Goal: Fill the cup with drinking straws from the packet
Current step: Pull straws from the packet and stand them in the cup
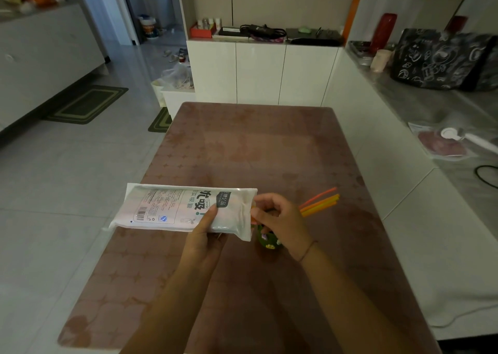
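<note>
Packet (186,208) held above bench (269,149) mid-left by left hand (204,235), grip closed on it. Right hand (280,219) pinches straws (320,201) at packet mouth, over cup (266,239). Step: withdrawal; next, probably tip straws into cup.

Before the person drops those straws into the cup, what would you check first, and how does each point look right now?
1. Packet held steady: ok, the left hand grips it near its open end, above the table.
2. Straws secured: ok, the right hand is closed on a small orange and yellow bunch.
3. Straws clear of the packet: cannot tell, the hand hides their near ends.
4. Cup within reach: ok, a green cup sits just under the right hand.
5. Cup upright with its mouth free: cannot tell, mostly hidden.
6. Room left in the cup: cannot tell.
</note>
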Motion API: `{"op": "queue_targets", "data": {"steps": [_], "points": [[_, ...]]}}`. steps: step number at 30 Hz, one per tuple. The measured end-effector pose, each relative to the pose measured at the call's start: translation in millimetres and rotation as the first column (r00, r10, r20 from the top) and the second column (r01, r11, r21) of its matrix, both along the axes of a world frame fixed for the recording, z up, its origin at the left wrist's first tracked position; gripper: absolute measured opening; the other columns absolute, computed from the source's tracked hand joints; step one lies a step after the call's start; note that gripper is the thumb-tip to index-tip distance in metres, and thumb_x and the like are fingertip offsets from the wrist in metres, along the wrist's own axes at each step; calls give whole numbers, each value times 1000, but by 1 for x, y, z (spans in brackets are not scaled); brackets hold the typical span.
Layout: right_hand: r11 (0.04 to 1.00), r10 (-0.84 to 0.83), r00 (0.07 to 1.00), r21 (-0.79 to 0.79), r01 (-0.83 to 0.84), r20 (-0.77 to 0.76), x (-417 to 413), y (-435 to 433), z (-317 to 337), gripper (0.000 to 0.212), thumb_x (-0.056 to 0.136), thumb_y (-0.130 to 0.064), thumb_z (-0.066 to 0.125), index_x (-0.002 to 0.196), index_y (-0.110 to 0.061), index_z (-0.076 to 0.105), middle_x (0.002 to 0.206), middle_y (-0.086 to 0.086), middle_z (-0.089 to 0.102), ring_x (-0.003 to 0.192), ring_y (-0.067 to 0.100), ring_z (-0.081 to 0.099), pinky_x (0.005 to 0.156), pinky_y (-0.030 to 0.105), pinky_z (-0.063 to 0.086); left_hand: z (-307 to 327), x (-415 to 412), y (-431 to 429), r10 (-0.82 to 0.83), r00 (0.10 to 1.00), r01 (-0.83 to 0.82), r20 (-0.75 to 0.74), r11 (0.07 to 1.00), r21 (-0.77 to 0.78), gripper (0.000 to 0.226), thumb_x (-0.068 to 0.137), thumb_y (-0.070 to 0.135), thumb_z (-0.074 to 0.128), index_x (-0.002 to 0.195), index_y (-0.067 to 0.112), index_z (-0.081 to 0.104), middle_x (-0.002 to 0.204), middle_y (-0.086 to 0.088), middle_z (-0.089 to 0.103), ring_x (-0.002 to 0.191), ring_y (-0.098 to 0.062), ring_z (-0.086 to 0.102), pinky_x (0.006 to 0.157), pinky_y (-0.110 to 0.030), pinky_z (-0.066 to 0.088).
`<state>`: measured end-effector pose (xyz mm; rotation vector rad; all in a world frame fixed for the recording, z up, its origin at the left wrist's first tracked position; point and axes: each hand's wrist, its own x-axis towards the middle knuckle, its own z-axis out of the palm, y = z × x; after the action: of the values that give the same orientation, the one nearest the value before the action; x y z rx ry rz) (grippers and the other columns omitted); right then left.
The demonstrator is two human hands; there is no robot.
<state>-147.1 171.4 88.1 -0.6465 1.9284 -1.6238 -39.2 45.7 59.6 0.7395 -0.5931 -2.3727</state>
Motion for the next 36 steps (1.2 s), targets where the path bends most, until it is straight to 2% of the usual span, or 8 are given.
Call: {"op": "queue_targets", "data": {"steps": [3,9,14,19,22,26,30,36], "points": [[997,-74,997,-21,74,-29,3,-3,0,11,82,-9,65,91,-15,66,87,12,67,56,4,60,52,19,52,4,-1,3,5,1000,-5,11,1000,-2,35,84,3,61,113,21,56,104,-5,72,98,-22,69,84,-47,54],[990,-144,990,-14,143,-12,-12,12,2,15,83,-8,64,79,-22,69,62,-2,68,56,12,63,53,21,54,5,7,-7,52,999,-52,2,998,27,37,84,5,61,116,21,54,104,-4,71,98,-20,68,79,-40,57],[981,-156,981,-101,168,118,-29,26,9,10,86,-2,58,90,-4,67,62,4,60,48,4,58,46,15,47,1,12,-21,96,995,-98,23,992,82,33,86,6,61,114,21,53,109,-4,69,103,-20,65,75,-38,59],[963,-139,943,-181,200,302,-14,15,4,10,85,-10,61,94,-8,64,67,4,61,52,8,58,48,18,50,2,6,-13,79,997,-81,18,991,111,36,85,5,62,116,20,52,107,-5,70,101,-21,67,80,-42,57],[968,-151,952,-156,197,265,-8,12,2,6,83,-9,63,87,-12,67,63,6,63,54,13,58,52,19,52,0,4,-8,54,999,-53,-2,992,113,38,84,7,62,119,19,52,106,-4,72,102,-21,67,84,-47,55],[996,-32,993,-74,41,117,-6,11,10,9,84,-10,63,88,-16,68,62,3,62,53,10,56,49,21,52,-4,5,-8,8,995,3,-100,994,105,56,80,14,66,133,18,48,130,-9,62,120,-27,59,102,-57,40],[999,41,998,-30,-40,43,-2,7,15,10,84,-16,65,93,-17,67,64,5,61,52,10,53,50,25,50,-1,3,-1,-26,994,37,-107,994,99,48,80,11,63,126,19,51,117,-8,68,111,-24,63,90,-53,49],[965,-173,968,-167,203,182,-11,11,4,6,82,-13,66,82,-18,70,59,-4,64,58,10,59,59,21,53,0,5,-10,76,996,-67,-56,986,156,51,78,3,64,124,19,49,110,-6,70,102,-22,67,78,-42,58]]}}
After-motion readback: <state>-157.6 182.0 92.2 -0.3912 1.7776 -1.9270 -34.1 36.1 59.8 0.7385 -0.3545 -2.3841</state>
